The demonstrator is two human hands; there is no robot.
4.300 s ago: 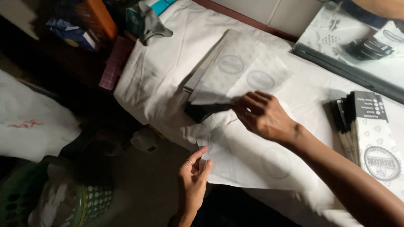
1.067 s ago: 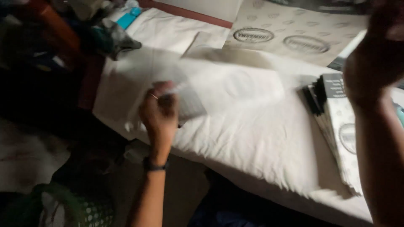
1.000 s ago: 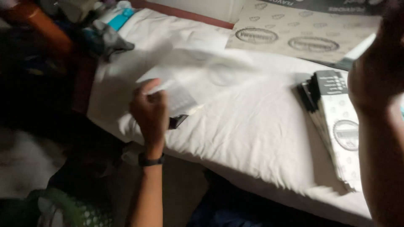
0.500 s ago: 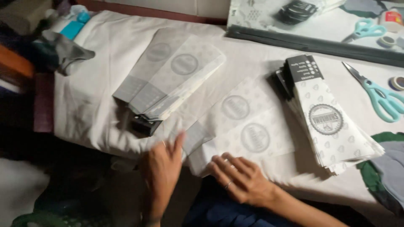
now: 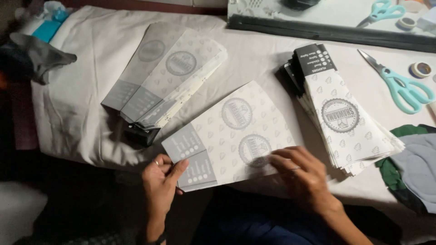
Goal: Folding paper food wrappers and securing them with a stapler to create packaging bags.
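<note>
White-clothed tabletop [image 5: 268, 54], lower centre: 2 paper packets [image 5: 231, 136].
Left hand [image 5: 161, 179] fingers pinched their grey end; right hand [image 5: 302, 174] pressed flat, fingers open.

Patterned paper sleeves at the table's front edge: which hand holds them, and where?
Left hand pinches the white patterned paper sleeves at their grey near end; right hand rests flat on them.

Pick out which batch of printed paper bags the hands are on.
The near middle pair of bags, at the table edge: the left hand grips its grey end, the right hand presses its patterned end. The left stack and right stack lie untouched.
</note>
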